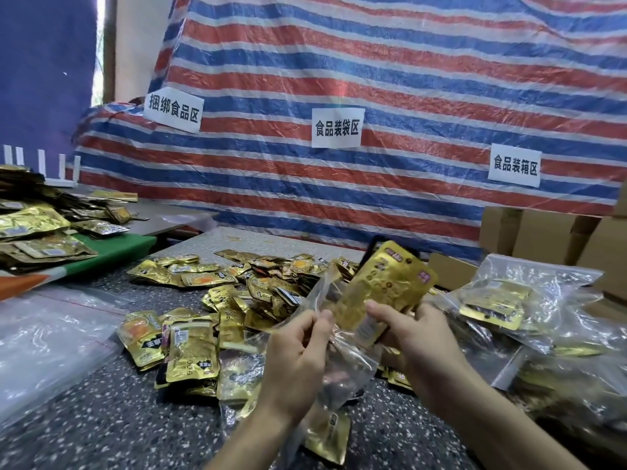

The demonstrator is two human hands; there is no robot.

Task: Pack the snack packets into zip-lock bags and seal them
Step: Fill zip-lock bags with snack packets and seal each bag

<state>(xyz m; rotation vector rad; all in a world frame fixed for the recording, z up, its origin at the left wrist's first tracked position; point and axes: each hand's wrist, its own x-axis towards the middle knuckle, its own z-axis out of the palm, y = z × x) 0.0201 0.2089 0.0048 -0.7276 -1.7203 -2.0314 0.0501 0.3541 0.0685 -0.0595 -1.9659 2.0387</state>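
Fingers (320,322) of my left hand (298,357) are curled and pinch the upper rim of a clear zip-lock bag (342,371), with the thumb pressed against them. My right hand (417,344) grips a gold snack packet (383,286), thumb on its face and the other fingers curled behind it. The packet stands tilted, its lower end at the bag's mouth; I cannot tell how far it is inside. The bag hangs between my hands above the near edge of the worktop (101,418), and another gold packet shows at its bottom.

On this head view a loose pile of packets (258,283) covers the middle of the speckled worktop and reaches almost to my left hand. Filled bags (529,300) lie heaped along the right edge, just beside my right hand. Flat empty bags (51,334) lie along the left edge. Past the left edge a green-topped table (118,247) carries larger gold packs. Cardboard boxes (543,235) stand at the far right corner, in front of a red, white and blue striped tarp (373,79) that bears three paper labels (338,127).
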